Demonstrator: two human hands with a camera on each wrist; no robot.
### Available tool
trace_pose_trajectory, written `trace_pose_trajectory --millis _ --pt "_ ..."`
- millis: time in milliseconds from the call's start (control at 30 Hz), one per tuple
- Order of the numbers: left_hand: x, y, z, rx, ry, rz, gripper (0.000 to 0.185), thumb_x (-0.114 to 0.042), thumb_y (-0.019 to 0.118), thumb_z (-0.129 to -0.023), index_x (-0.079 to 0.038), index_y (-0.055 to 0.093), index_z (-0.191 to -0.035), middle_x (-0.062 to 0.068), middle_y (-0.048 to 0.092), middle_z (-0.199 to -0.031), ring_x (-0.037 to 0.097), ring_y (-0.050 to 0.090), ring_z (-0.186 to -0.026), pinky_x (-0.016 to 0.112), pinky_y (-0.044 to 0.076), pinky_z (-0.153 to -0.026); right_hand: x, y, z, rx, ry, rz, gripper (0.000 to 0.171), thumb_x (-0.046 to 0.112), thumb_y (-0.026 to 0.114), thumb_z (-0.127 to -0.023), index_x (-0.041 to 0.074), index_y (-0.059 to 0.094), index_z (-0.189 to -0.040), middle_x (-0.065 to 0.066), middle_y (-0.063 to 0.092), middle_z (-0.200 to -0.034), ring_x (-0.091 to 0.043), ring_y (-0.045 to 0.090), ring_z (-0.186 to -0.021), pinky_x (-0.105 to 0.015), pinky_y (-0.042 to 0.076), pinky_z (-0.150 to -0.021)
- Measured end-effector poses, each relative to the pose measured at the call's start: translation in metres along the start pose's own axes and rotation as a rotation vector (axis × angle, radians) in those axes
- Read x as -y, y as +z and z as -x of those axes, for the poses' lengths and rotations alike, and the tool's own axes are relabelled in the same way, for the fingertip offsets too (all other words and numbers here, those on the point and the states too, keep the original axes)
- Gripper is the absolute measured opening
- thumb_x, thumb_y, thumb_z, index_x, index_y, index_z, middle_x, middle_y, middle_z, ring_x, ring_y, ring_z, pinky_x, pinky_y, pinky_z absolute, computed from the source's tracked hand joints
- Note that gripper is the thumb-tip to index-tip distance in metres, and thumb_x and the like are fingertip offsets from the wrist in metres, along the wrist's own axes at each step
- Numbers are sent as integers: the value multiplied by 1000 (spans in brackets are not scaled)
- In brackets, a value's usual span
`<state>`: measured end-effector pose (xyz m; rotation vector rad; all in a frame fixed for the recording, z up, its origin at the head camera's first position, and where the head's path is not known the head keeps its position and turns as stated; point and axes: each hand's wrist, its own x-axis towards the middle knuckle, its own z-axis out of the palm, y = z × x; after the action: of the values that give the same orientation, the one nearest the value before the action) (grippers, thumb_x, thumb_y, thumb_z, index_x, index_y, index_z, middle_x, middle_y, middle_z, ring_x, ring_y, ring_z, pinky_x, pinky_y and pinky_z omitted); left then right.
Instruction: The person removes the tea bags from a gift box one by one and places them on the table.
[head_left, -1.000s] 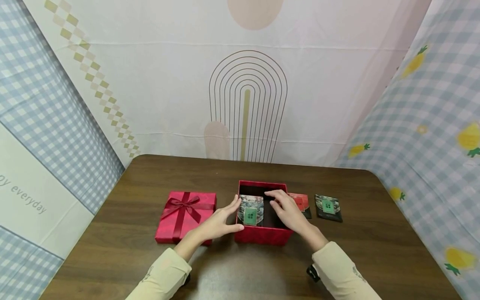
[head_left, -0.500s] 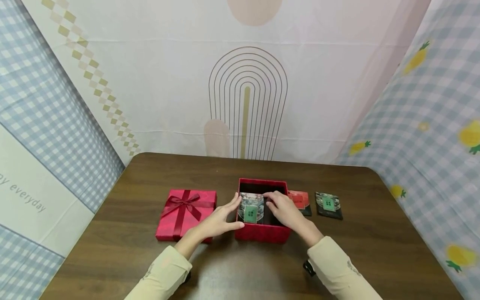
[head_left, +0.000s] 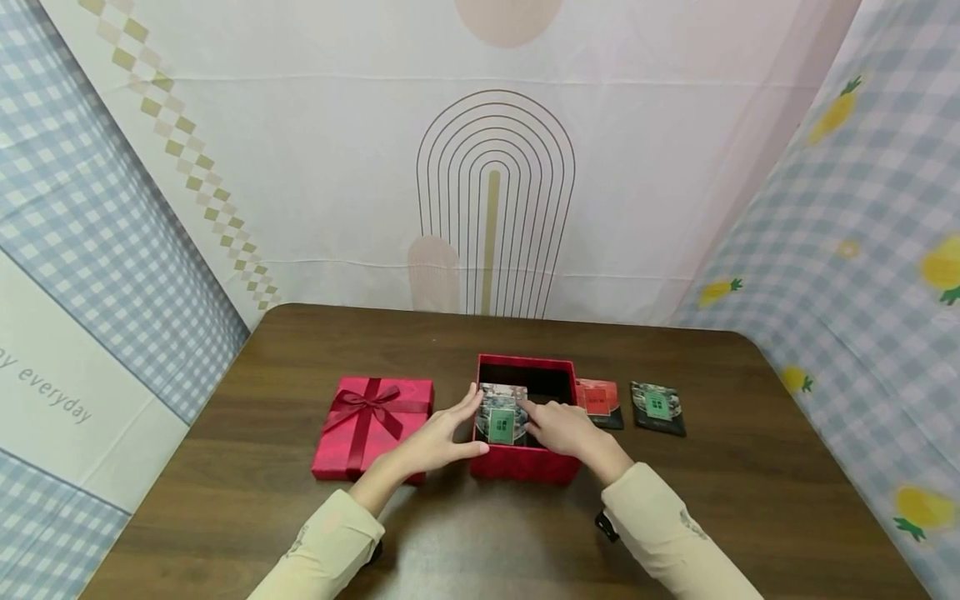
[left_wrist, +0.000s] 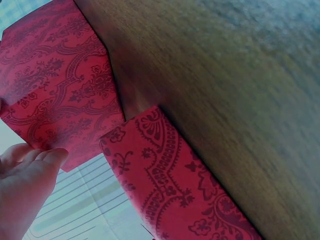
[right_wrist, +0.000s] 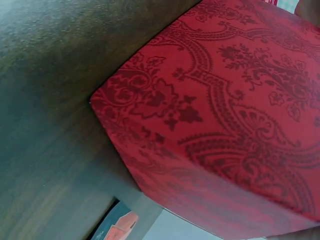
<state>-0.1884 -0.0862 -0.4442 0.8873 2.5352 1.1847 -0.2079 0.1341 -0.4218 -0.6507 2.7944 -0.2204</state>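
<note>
From the head view I steady the open red box with my left hand, fingers straight against its side, while my right hand presses one sachet flat inside — best eased down level. Two more sachets and one lid lie on the desk. Left wrist: fingertips touching the box. Right wrist: only the box wall.

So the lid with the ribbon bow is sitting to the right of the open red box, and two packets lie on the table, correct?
Not quite. The head view shows the lid with the ribbon bow to the left of the open red box, not the right. Two packets do lie on the table: a red packet and a dark packet.
</note>
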Motion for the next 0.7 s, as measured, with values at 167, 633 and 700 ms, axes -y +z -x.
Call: trace_pose_trajectory --millis 167,633,700 --pt "0 0 0 -4 -11 6 79 -30 62 -86 -1 18 -144 16 7 -151 30 22 -135 45 25 -106 1 0 -7 109 -4 -122 45 20 54 -92 5 46 -133 -14 64 -101 -22 59 -83 -40 50 -73" --pt "1 0 0 12 -12 8 79 -31 61 -87 -1 17 -145 16 7 -151 28 20 -135 45 24 -107 2 10 -9 37 67 -269 39 19 54 -92 0 53 -126 -18 58 -120 -31 54 -110 -47 42 -92" --pt "1 0 0 12 -15 6 78 -31 61 -87 -2 17 -145 15 7 -151 28 20 -135 45 24 -107 2 12 -9 -3 81 -270 39 20 56 -91 0 55 -124 -17 59 -119 -30 56 -108 -48 44 -90"
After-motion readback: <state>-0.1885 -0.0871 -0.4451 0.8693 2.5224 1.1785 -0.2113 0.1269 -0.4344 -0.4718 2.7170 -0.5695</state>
